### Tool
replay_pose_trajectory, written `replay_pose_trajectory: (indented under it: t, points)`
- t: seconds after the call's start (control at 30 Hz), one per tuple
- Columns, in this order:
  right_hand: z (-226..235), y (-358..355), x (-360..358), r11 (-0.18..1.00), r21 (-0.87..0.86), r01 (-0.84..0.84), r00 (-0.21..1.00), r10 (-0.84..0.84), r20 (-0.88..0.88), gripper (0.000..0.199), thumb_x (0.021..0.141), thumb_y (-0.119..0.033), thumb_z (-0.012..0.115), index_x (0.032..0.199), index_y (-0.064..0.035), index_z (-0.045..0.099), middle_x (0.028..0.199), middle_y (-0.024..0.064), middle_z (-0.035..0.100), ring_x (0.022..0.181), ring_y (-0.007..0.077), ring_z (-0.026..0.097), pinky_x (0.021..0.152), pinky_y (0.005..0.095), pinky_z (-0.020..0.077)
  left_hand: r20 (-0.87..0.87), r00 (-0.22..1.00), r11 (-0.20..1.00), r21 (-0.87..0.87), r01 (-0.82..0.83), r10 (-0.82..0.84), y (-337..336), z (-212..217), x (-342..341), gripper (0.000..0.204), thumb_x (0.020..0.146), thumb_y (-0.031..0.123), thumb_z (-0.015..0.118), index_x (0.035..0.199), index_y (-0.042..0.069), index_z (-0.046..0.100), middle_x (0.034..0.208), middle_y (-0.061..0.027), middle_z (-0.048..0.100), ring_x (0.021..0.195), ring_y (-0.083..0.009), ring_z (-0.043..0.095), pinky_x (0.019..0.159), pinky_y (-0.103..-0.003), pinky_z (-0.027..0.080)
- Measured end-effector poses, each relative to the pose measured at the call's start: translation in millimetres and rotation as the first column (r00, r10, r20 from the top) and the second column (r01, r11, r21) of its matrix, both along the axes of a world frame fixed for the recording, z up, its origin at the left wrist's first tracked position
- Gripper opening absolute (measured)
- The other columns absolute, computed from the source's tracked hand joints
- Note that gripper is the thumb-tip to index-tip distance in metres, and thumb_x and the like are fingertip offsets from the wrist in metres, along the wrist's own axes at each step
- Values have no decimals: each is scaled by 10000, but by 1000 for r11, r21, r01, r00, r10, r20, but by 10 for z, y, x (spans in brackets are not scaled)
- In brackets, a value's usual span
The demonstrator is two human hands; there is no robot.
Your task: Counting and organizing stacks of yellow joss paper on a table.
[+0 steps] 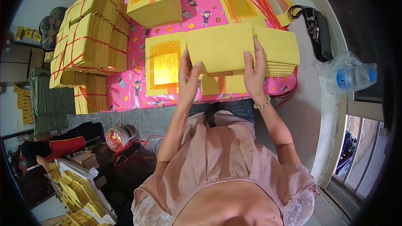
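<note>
A plain yellow paper bundle or folded sheet [220,50] is held up over the table's near edge. My left hand [190,75] grips its left side, thumb in front. My right hand [254,69], with a beaded bracelet on the wrist, closes on its right side. Just right of it lies a layered stack of folded yellow papers [278,50], partly covered. Beside my left hand lies a yellow sheet with a gold foil square [157,88]. Below the held paper, another yellow sheet with an orange band [234,84] shows in part.
Tied yellow paper bundles [90,39] are piled on the pink patterned tablecloth [136,75], beside a tall yellow stack [155,4]. Red strings [261,2] trail over far-right sheets. A bagged plastic bottle [349,79] stands right. Another person's arm [44,163] reaches over papers at lower left.
</note>
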State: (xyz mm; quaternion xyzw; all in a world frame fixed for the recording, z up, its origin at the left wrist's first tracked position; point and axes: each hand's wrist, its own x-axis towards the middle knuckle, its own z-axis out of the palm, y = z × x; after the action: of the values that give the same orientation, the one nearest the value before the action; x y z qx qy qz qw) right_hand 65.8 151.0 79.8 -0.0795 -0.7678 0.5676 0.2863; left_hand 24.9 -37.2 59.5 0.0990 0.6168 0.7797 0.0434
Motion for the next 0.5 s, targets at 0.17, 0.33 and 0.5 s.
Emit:
replay_pose_trajectory:
  t: [0.17,0.33,0.5]
  points:
    - [121,-31,128,999,29,19,998,-17,-59,480,1047,-122,493,1478,50,371,1470,183,472,1356,240,455,1117,344,353,126,988,996,43,81,-86,118,232,91,623,1011,83,517,1554,-3,225,1495,-147,420,1358,-202,411,1122,-338,324]
    - [141,64,257,999,0,54,996,-54,-70,478,1049,-128,489,1475,49,367,1422,175,511,1326,227,480,1092,332,375,-96,995,997,-72,-13,6,321,185,242,593,1008,90,545,1522,-2,263,1418,-135,484,1296,-201,467,1104,-319,341]
    - [255,314,361,994,50,94,995,-93,-21,469,1037,-151,513,1443,55,400,1385,167,538,1297,231,505,1082,336,387,-163,986,997,-66,-42,30,523,301,146,568,982,51,583,1478,0,311,1366,-158,525,1281,-216,499,1084,-334,383]
